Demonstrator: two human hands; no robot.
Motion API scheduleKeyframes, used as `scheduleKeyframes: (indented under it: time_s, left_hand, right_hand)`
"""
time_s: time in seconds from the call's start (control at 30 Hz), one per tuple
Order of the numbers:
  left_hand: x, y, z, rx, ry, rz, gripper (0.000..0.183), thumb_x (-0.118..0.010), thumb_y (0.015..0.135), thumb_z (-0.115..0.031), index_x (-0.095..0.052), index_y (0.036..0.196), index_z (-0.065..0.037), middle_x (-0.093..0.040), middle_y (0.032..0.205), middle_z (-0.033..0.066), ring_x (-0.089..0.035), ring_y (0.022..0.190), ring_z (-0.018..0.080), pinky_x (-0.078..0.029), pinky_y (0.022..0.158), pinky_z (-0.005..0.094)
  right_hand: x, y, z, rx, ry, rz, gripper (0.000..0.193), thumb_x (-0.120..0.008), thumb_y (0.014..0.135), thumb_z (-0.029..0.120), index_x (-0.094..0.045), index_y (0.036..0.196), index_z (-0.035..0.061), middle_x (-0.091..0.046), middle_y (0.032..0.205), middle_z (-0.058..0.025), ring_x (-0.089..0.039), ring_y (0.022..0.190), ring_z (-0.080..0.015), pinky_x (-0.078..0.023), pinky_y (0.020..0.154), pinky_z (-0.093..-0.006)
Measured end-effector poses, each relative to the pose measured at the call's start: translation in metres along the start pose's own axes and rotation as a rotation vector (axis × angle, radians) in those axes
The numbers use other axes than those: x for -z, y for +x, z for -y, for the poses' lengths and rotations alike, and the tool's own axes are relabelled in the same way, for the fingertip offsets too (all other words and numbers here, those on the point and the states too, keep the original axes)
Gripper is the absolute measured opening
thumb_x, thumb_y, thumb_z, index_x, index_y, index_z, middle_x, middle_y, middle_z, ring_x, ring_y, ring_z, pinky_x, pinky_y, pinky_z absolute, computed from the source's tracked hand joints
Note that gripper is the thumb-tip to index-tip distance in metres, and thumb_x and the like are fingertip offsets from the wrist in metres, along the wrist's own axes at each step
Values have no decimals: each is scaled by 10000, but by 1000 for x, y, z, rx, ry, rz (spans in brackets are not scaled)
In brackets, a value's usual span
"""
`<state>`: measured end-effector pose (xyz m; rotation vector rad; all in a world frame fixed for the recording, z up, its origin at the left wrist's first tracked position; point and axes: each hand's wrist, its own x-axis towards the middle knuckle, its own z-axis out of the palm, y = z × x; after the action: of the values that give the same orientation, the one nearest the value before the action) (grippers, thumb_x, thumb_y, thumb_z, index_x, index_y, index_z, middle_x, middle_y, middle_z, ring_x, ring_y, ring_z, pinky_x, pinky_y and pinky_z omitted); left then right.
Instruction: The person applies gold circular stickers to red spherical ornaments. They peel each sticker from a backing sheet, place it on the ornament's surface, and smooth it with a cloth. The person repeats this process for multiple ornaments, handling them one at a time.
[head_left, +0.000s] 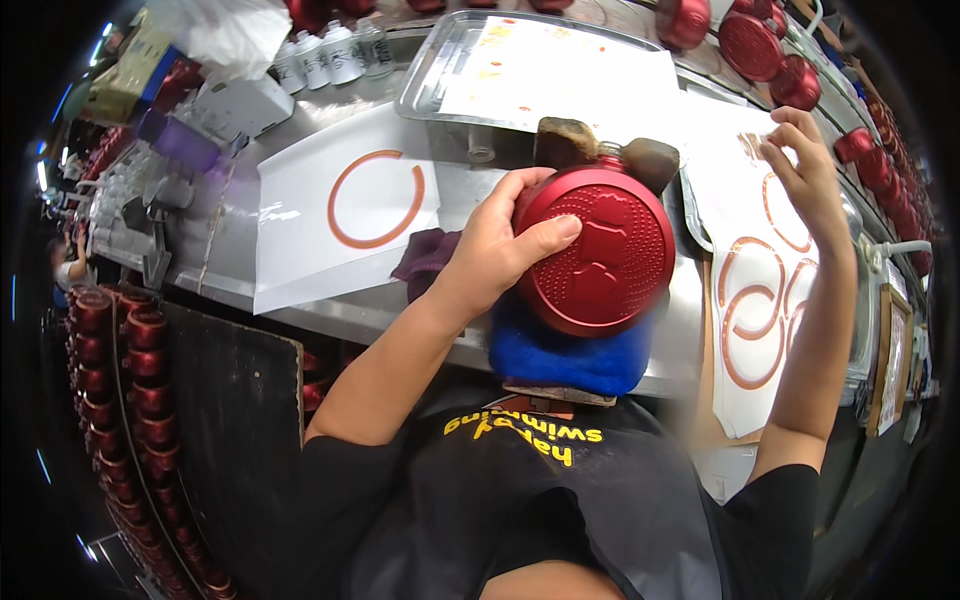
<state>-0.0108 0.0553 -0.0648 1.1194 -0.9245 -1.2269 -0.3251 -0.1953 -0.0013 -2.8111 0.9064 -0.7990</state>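
My left hand (500, 240) grips a round red metal vessel (610, 285), its thumb across the dotted, embossed flat face and its fingers behind the rim. The vessel leans with that face toward me, between a blue cloth-covered pad (570, 355) and two worn brown-black pads (652, 162) at the far side. A dark purple cloth (428, 260) lies beside my left wrist. My right hand (808, 180) is raised at the right, above decal sheets (745, 400) printed with orange-brown rings. Its thumb and index finger are pinched together; anything between them is too small to make out.
A white sheet (290, 245) with one broken orange ring lies on the metal bench at left. Behind are a metal tray (418, 95) holding spotted paper and several small bottles (343, 58). Red vessels (750, 48) hang at upper right; more red pieces (150, 395) line the lower left.
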Motion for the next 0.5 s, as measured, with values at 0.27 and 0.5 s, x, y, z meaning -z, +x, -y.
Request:
scheduleKeyframes:
  time_s: [0.27,0.5]
  left_hand:
    - [4,1,9,-99,64,12,759,-772,932,-426,-459,1427,58,-624,1299,180,-602,1191,222,-470,1056,355]
    - [-16,-33,14,-426,755,-183,1036,-768,881,-534,-236,1560,41,-388,1478,343,-401,1376,481,-319,1167,524]
  right_hand:
    - [45,19,161,273,295,321,173,-735,855,20,-562,862,32,-562,1287,-133,-593,1144,-216,-498,850,-339]
    - [-47,4,180,195,290,158,202,-765,825,34,-569,863,3,-583,1119,-163,-582,1043,-357,-496,883,-427]
